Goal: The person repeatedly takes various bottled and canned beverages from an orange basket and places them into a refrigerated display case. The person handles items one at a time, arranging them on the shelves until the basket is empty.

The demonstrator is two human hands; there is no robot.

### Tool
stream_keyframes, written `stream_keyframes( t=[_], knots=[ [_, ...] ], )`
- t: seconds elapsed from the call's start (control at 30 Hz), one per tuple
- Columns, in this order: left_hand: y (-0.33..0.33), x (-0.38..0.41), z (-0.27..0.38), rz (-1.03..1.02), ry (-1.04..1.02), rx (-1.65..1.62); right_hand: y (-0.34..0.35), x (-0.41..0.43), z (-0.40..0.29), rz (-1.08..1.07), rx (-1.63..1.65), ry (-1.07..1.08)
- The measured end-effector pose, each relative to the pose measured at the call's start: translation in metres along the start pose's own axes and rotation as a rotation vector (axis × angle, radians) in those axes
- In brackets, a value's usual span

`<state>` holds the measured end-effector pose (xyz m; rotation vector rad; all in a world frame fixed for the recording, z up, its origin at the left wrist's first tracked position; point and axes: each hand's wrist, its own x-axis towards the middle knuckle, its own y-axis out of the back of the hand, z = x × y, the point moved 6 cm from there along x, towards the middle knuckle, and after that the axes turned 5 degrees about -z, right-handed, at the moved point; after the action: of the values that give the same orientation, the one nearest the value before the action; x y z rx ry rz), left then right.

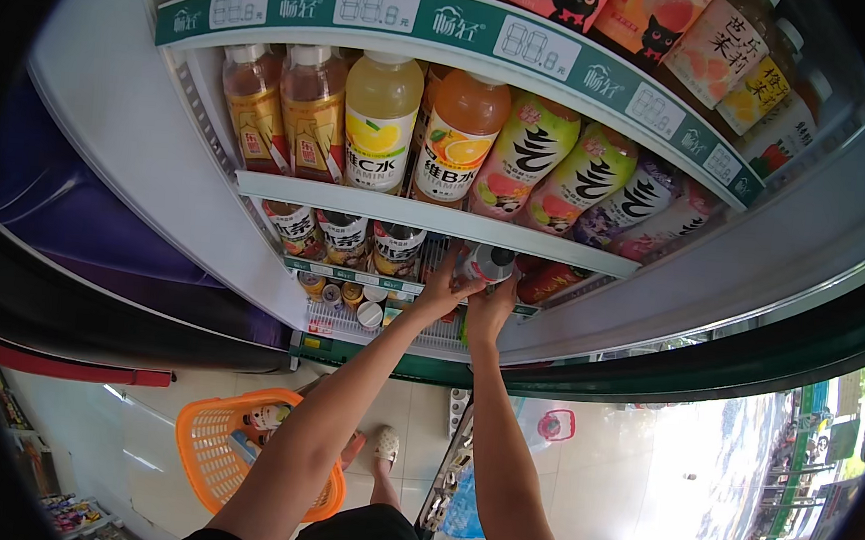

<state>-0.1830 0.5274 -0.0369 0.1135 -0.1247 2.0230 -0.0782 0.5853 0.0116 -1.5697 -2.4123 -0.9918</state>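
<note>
Both hands reach into a lower shelf of a drinks cooler. Between them is a clear plastic bottle (487,264) with a dark cap, tilted with its cap towards me. My left hand (446,286) grips its left side, fingers reaching up behind the shelf edge above. My right hand (494,304) is at its lower right, its fingers partly hidden by the bottle. Left of the hands stand bottles of iced tea (398,250) with dark caps. To the right lies a red packaged drink (549,284). The shelf above holds a vitamin water bottle (458,140) and several others.
A white shelf edge (436,221) runs just above the hands. Below them is a bottom rack with cans (331,294). An orange plastic basket (195,434) with a few items stands on the floor at lower left. The green door frame (696,375) curves along the right.
</note>
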Motion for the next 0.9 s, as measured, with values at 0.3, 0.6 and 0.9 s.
stream_keyframes(
  t=[0.3,0.6,0.9],
  knots=[
    [0.007,0.001,-0.012,0.119,-0.028,0.096,-0.024,0.000,0.024,-0.107,0.043,-0.175],
    [0.003,-0.005,-0.001,0.240,-0.112,0.200,-0.025,-0.008,0.028,-0.096,0.085,-0.186],
    [-0.022,-0.137,0.076,0.315,-0.047,0.062,0.019,-0.111,-0.054,-0.065,0.305,-0.193]
  ],
)
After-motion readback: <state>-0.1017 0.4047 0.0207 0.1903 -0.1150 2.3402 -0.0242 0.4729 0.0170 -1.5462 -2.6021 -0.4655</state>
